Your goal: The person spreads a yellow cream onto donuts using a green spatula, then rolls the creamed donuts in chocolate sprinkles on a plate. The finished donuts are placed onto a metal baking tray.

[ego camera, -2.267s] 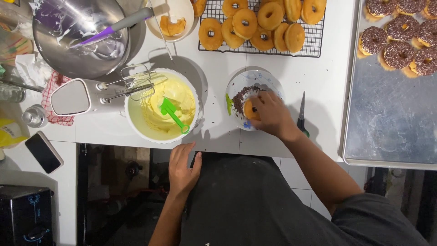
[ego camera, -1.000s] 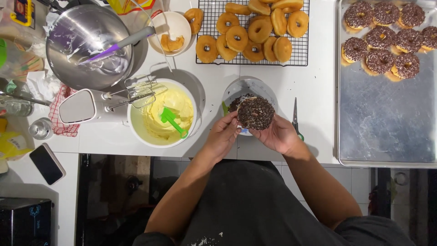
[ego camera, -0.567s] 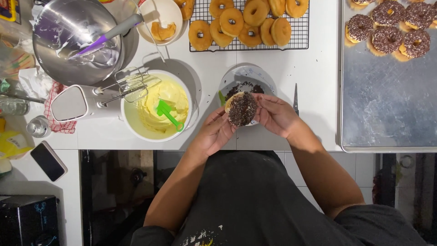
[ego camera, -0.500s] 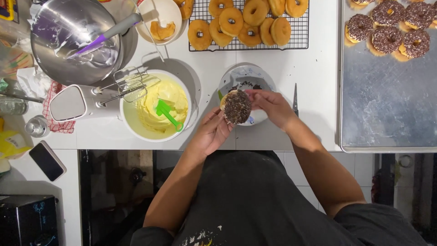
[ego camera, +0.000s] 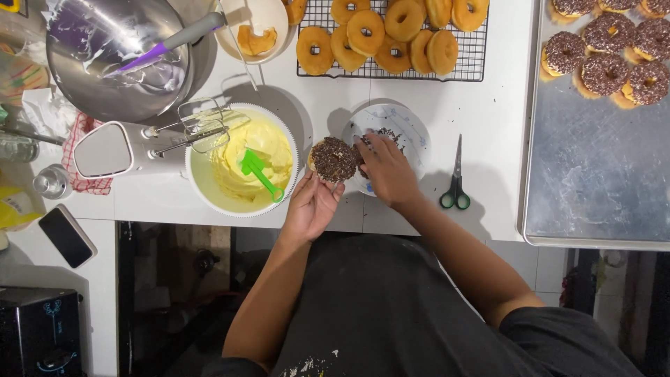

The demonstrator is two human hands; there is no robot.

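Right now your left hand is cupped under the sprinkle-covered doughnut, fingers closed around its lower edge, holding it just over the front edge of the counter between the two bowls. Your right hand reaches into the small sprinkle bowl, fingertips drawn together among the dark sprinkles; whether they pinch any, you cannot tell.

Keep the doughnut level and close to that bowl, so loose sprinkles fall back into it rather than on the counter, and press lightly so the coating isn't smeared.

Left of the doughnut, the white bowl holds yellow cream with a green spatula in it and a hand mixer resting on its rim. Green-handled scissors lie right of the sprinkle bowl. Farther back, the wire rack carries plain doughnuts, and a steel mixing bowl near the far left corner shows white smears and a purple spatula. The tray by the right edge holds finished sprinkled doughnuts at its far end.
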